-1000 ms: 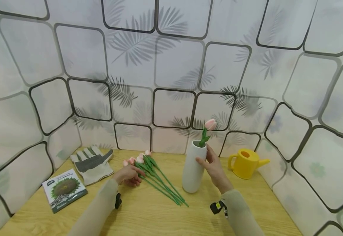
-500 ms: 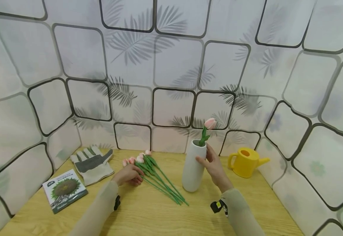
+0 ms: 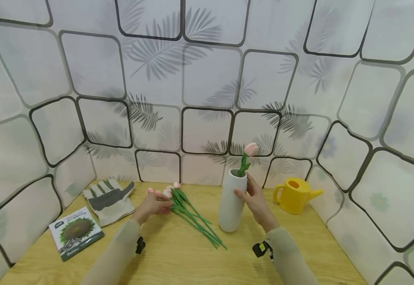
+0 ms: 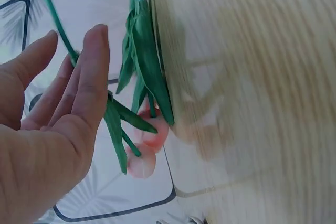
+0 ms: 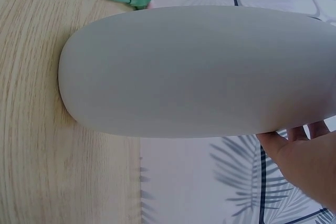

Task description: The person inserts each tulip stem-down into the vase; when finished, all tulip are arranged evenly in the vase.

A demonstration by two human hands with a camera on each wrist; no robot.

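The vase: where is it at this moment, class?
In the head view, the vase stands right of centre on the table, held by the right hand, between the loose tulips and the yellow watering can.

The sunflower-printed packet lying just beside the work glove is bearing lettering too small to read.

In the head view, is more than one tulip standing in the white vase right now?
No, just one pink tulip rises from the white vase, which the right hand holds.
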